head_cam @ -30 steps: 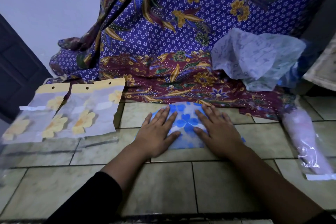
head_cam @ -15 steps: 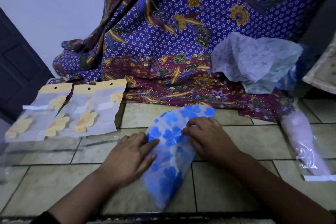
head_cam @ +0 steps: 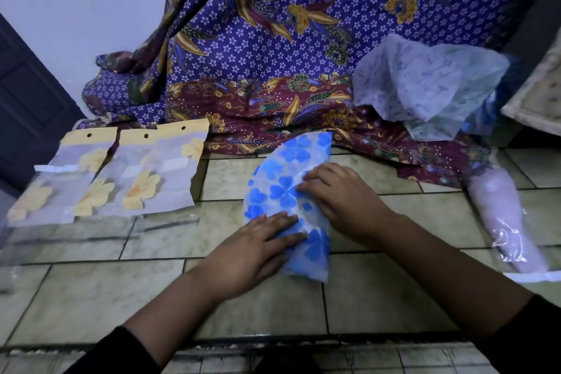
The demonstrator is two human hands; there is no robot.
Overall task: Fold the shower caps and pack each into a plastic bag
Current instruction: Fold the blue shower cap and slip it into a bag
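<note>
A blue-flowered shower cap is lying in the middle of the tiled surface, folded into a fan-like shape. Its curved edge is facing left and its far tip is reaching the hem of a purple batik cloth, which is draping down over the far edge of the tiles.

The left hand is lying flat on the near part of the cap, fingers straight and together, pressing it down onto the tiles. The right hand is resting on the cap's right side with its fingers bent and their tips on the plastic. The thumb is hidden, so I cannot tell whether this hand is pinching a fold or only pressing. Both arms are coming in over the near edge, and black sleeves are showing at the bottom corners.

Toward the far left corner, three packed bags holding yellow-flowered caps are lying side by side and overlapping. Clear empty bags are lying just in front of them. A pale crumpled cap is sitting on the cloth at the far right. A pinkish plastic-wrapped roll is lying along the right edge, well apart from the hands.
</note>
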